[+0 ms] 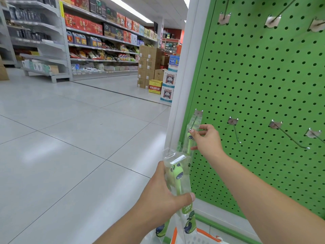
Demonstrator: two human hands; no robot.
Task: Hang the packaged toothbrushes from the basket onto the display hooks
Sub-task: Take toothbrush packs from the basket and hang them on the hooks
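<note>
My right hand (207,140) pinches the top of a clear-packaged green toothbrush (190,138) that sits on the leftmost lower display hook (194,121) of the green pegboard (263,81). My left hand (161,196) grips other clear packages with green toothbrushes (177,175), held upright below and left of the hook. The white basket with orange handles (198,236) shows at the bottom edge beneath my arms; its contents are hidden.
More bare metal hooks (235,131) stick out of the pegboard to the right and along the top. A white post (182,85) borders the board's left side. Stocked shelves and stacked cartons (149,66) stand across the tiled aisle.
</note>
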